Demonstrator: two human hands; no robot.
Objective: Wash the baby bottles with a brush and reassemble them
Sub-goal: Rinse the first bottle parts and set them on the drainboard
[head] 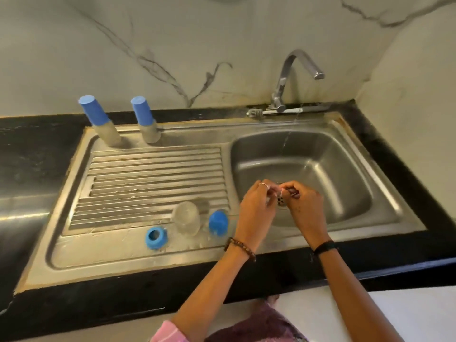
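Both hands meet over the sink basin (pixel 345 154), just above the drain (pixel 282 201). The left hand (pixel 256 206) and the right hand (pixel 304 206) have their fingertips curled in toward each other, pinching a small pale, translucent piece (pixel 280 192) between them — most likely the bottle's teat, though it is too small and blurred to be sure. Neither hand is slack; each is closed on that piece from its own side.

A thin stream of water falls from the tap (pixel 299 67) into the back of the basin, well beyond the hands — so the piece must travel away from the person and slightly right to be rinsed.

The parts waiting to go back together lie to the left of the hands, on the drainboard (pixel 153 169): the clear bottle body (pixel 186 218) standing upright, a blue cap (pixel 218 222) just beside it on the hand side, and a blue screw ring (pixel 155 237) on its far side. The left hand is the nearer one to all three; the cap is nearly touching its wrist.

Two more bottles with blue caps, one (pixel 98 120) and the other (pixel 145 119), stand at the back edge of the sink, well apart from the hands. The brush (pixel 276 111) lies along the ledge behind the tap, its long axis running left to right, nearer the right hand.
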